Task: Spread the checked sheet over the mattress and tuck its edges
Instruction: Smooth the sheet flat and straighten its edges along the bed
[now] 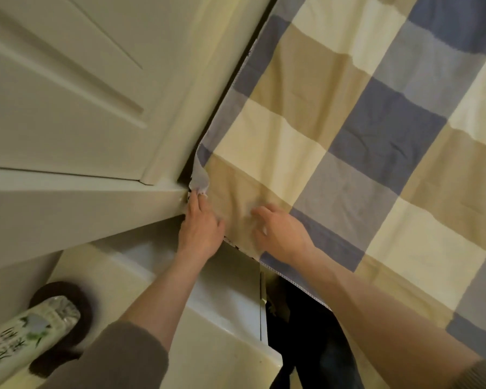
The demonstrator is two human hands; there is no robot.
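Sheet: blue, cream and tan checked cotton sheet (362, 130) lies spread over the hidden mattress from 12 to 5 o'clock; its frayed corner curls up just left of centre.
Left hand: left hand (201, 228), just toward 7 o'clock from centre, fingers straight and together, pushes at that corner and clasps nothing.
Right hand: right hand (281, 234), at 6 o'clock from centre, fingers spread and bent, tips pressing a tan square, gripping nothing.
Panel: white panelled wooden board (68, 88) at 10 o'clock runs along the sheet's edge.
Cabinet: glossy white bedside cabinet (222, 313) at 7 o'clock.
Pack: green-printed soft tissue pack (26, 335) at 8 o'clock.
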